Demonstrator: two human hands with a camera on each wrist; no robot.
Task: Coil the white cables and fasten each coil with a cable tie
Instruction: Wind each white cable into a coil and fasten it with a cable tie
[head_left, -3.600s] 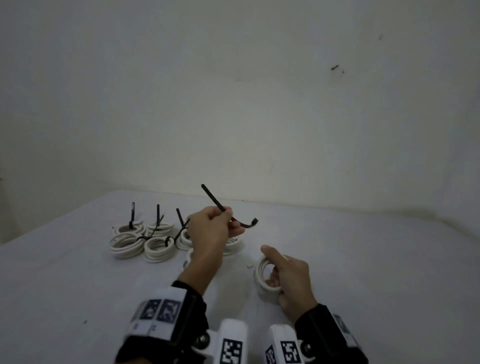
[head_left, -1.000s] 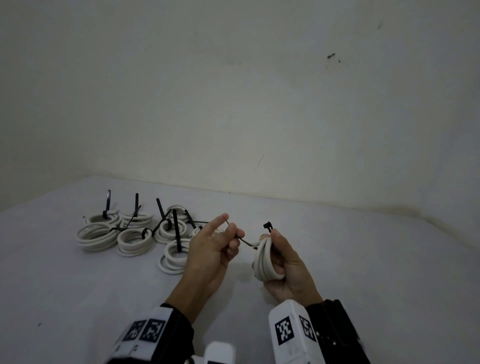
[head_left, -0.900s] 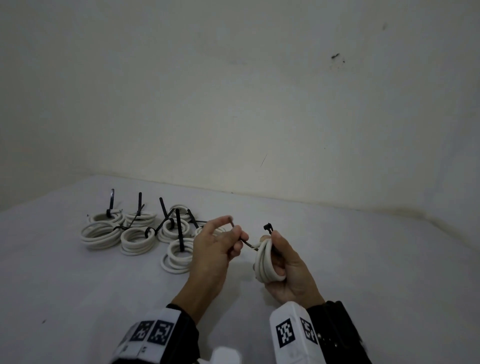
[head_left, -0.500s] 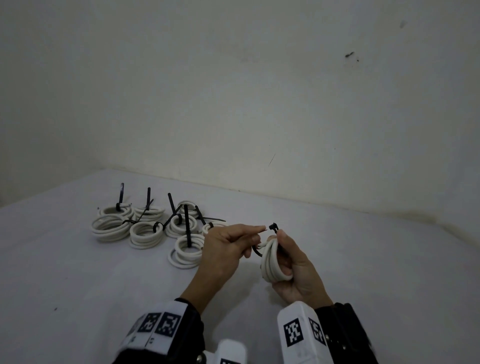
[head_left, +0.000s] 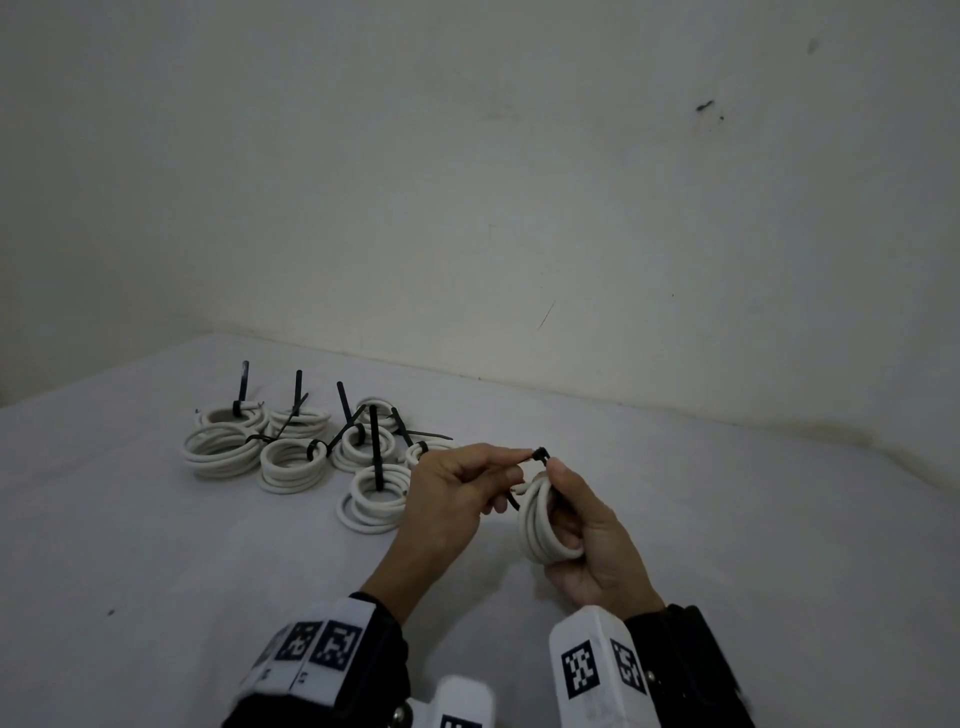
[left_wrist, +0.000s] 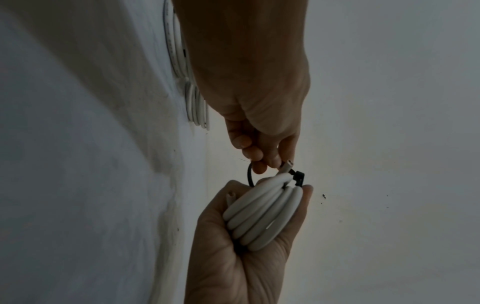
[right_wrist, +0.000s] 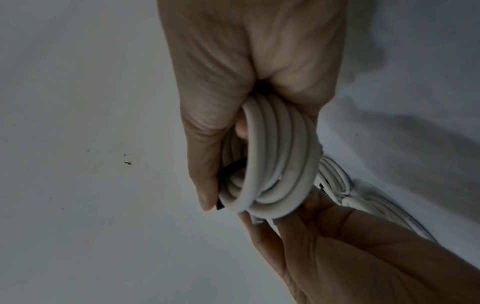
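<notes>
1. White cable coil (head_left: 545, 519) sits upright in the right hand (head_left: 592, 545), held above the white table (head_left: 727, 545), with its loops running between thumb and curled fingers.
2. In the right wrist view the right hand (right_wrist: 233, 92) wraps the white cable coil (right_wrist: 275, 164) from the palm side, with the thumb lying along the outer loop.
3. A black cable tie (head_left: 539, 455) loops the top of the coil; its head stands just above the right thumb tip.
4. The left hand (head_left: 457, 493) is just left of the coil and pinches the tie's tail between thumb and forefinger, right beside the tie head.
5. In the left wrist view the left hand (left_wrist: 259, 123) has its fingertips at the coil's top, and the black cable tie (left_wrist: 298, 179) curves under the fingers and over the white cable coil (left_wrist: 262, 214), which lies in the right hand (left_wrist: 233, 257).
6. Both hands are near each other, almost touching over the coil.
7. Farther left on the table lies a cluster of tied coils (head_left: 291, 457), each with a black tie tail sticking up, well apart from the held coil.
</notes>
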